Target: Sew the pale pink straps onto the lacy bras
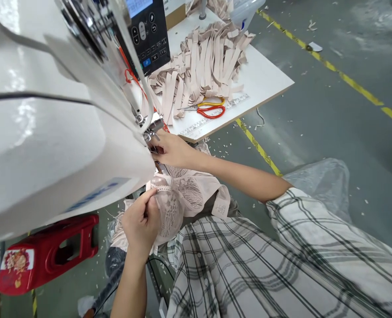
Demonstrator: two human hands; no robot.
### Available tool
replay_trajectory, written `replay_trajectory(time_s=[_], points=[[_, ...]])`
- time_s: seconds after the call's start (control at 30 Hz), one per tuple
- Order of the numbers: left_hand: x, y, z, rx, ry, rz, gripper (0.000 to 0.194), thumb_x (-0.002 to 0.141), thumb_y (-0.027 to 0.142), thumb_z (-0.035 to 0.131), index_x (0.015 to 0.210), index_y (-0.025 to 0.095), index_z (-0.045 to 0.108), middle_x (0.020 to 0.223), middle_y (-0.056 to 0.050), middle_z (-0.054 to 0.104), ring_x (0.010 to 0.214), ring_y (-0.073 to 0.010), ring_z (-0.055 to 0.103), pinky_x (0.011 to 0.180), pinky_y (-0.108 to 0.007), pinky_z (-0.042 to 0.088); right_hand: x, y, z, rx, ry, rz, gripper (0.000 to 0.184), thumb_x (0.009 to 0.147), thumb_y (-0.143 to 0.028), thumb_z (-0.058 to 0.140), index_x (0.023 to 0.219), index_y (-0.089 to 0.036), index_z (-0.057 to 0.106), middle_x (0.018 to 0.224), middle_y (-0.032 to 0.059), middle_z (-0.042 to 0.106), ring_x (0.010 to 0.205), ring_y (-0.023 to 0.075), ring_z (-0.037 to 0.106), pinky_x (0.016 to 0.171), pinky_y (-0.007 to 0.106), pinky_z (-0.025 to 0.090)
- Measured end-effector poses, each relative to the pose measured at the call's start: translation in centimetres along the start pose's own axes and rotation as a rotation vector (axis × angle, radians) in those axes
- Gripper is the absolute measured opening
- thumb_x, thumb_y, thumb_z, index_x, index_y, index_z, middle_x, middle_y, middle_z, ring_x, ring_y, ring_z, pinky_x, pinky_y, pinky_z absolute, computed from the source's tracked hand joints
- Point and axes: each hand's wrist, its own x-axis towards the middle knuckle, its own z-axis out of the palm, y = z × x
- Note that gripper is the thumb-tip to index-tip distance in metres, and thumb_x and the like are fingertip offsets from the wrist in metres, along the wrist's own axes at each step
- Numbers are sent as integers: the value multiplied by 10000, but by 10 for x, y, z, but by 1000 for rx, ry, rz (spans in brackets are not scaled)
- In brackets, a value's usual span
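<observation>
A pale pink lace bra [189, 193] hangs below the head of a white sewing machine [50, 154], its cups and side wing draped toward my lap. My left hand [141, 221] is closed, thumb and fingers pinching the bra's trimmed edge. Close beside the presser foot and needle parts [151, 128], my right hand [171, 150] has its fingers curled inward. The fingertips of that hand are partly hidden by the machine, so what they grip cannot be made out.
Cut pale pink strips [202, 62] lie heaped on the white table [272, 75], with red-and-yellow-handled scissors [211, 108] by a printed ruler. A control panel [148, 35] stands behind the needle. On the floor are a red plastic stool [50, 254] and a clear plastic bag [325, 183].
</observation>
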Motion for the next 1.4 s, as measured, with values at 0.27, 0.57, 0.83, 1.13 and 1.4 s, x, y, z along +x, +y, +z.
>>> replay_trajectory(time_s=[0.27, 0.57, 0.83, 1.13, 1.4], points=[[-7, -10, 2, -18, 99, -132, 238, 904, 263, 616, 1104, 207, 731, 1024, -56, 773, 822, -158, 716, 682, -227, 537, 0, -3, 2, 8, 24, 3, 71, 828, -145, 616, 892, -175, 608, 1089, 60, 612, 1011, 183, 567, 851, 297, 436], [-1, -17, 6, -83, 76, -168, 223, 914, 292, 605, 1057, 202, 751, 995, -54, 780, 805, -158, 722, 690, -229, 548, -1, -9, 3, 39, 23, 37, 61, 822, -197, 635, 880, -179, 644, 1199, 85, 598, 1047, 213, 579, 880, 336, 445], [5, -5, 9, -146, 3, -180, 224, 909, 271, 608, 1063, 209, 759, 1015, -60, 787, 823, -175, 744, 708, -239, 563, -9, -7, -12, 75, 25, 10, 117, 825, -274, 630, 782, -174, 589, 939, 42, 605, 799, 162, 534, 766, 326, 444], [11, -7, 10, -90, 25, -183, 230, 906, 307, 602, 1016, 198, 772, 884, -58, 782, 822, -197, 733, 665, -236, 531, -7, -13, -8, 86, 49, 54, 38, 802, -178, 591, 839, -178, 602, 1034, 58, 609, 826, 169, 551, 761, 329, 485], [14, -9, 11, -66, 42, -173, 218, 881, 293, 599, 967, 200, 777, 787, -37, 763, 671, -163, 679, 567, -230, 459, -7, -23, -12, 85, 48, 77, 89, 818, -141, 582, 863, -201, 631, 1000, 56, 596, 960, 240, 596, 874, 434, 526]])
